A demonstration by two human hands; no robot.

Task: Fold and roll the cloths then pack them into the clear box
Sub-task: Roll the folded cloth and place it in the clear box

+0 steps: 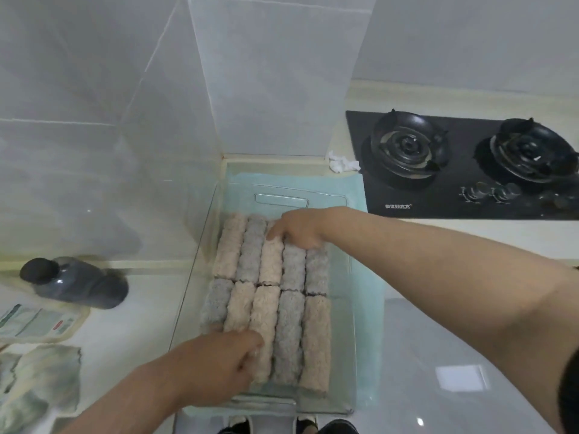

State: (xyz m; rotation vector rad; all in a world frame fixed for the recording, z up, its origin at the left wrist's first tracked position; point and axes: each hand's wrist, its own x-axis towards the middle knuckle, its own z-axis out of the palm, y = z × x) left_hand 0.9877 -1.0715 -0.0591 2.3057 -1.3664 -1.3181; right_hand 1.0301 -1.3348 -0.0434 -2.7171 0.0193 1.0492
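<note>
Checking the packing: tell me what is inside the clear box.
Ten rolled cloths, beige and grey, in two rows of five. The left hand and right hand cover some ends; anything beneath the rolls is hidden.

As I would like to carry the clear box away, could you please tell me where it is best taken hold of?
Take the clear box by the slots cut into its two short end walls, the far handle and the near handle, coming in from each end with the grip hooked under the slot. The long walls are smooth and offer no hold.
</note>
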